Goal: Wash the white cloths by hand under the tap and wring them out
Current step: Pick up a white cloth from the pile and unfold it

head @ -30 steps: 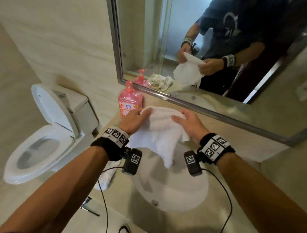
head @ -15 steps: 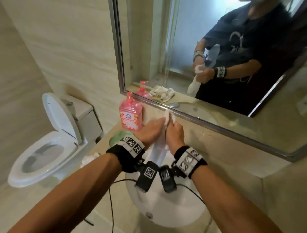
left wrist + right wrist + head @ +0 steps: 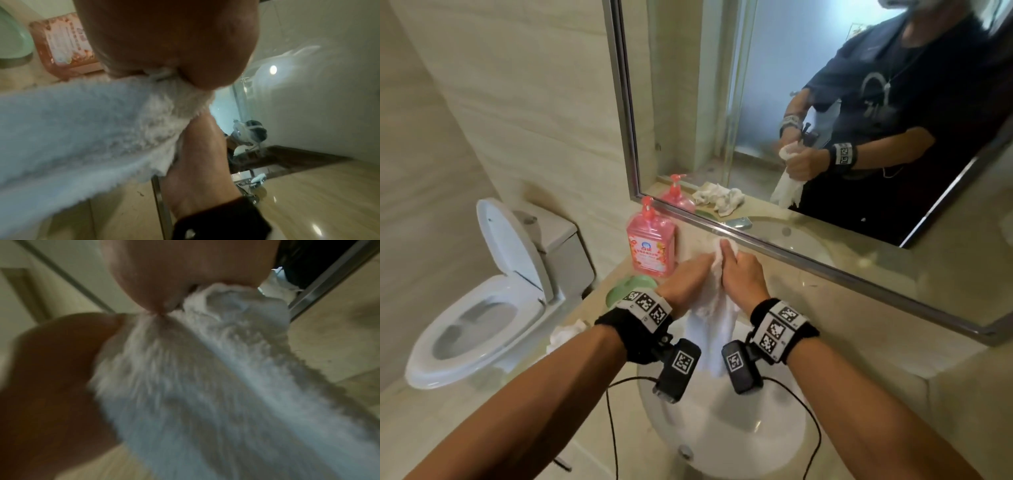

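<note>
A white terry cloth (image 3: 710,322) is bunched into a rope between my two hands above the white sink (image 3: 726,442). My left hand (image 3: 690,279) grips its upper part from the left and my right hand (image 3: 739,274) grips it from the right, side by side. The lower end hangs down between the wrists over the basin. The left wrist view shows the white terry cloth (image 3: 86,129) coming out of my closed fist (image 3: 164,40), and the right wrist view shows the same cloth (image 3: 216,378) under my curled hand (image 3: 185,272). Another white cloth (image 3: 566,334) lies on the counter at left. The tap is hidden.
A pink soap pump bottle (image 3: 650,245) and a green soap dish (image 3: 628,287) stand on the beige counter (image 3: 842,329) left of my hands. A mirror (image 3: 808,113) runs close behind. An open toilet (image 3: 482,301) stands at lower left.
The cloth went from spread open between my hands to gathered into a narrow bunch. Both hands came together and closed round it.
</note>
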`<state>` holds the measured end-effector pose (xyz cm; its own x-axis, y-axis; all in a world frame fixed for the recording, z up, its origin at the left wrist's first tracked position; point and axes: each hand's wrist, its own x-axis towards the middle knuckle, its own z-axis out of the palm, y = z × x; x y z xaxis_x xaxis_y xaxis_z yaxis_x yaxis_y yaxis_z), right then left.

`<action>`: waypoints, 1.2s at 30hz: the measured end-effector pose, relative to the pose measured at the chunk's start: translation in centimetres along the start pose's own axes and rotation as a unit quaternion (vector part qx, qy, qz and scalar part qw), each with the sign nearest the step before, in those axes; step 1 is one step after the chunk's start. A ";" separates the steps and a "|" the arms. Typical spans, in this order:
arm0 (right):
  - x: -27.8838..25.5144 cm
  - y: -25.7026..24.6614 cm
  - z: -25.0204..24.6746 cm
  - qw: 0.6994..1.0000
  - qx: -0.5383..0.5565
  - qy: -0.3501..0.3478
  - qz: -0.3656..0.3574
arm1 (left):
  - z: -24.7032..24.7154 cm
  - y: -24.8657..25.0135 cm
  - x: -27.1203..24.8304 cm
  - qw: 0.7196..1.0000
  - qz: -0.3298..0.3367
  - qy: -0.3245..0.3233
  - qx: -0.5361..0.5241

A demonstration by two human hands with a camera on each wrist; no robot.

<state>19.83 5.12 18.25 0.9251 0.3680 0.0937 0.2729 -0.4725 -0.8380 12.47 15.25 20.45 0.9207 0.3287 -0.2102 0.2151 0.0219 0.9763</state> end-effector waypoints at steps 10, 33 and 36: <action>1.3 -0.7 -6.9 0.948 -0.179 -0.185 -0.189 | -8.6 0.1 -0.6 0.884 0.052 -0.184 0.425; -2.3 -8.2 1.8 0.992 0.125 0.020 -0.024 | -3.7 4.3 -1.2 0.988 0.113 0.084 0.063; -1.5 -8.1 0.9 0.994 0.100 0.043 -0.014 | -3.4 4.4 -2.9 0.992 0.111 0.039 0.048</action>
<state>16.00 9.14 24.36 0.9395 0.3044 0.1572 0.2489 -0.2914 -0.9236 9.59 17.63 25.50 0.9218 0.3873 0.0186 0.0425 -0.1488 0.9880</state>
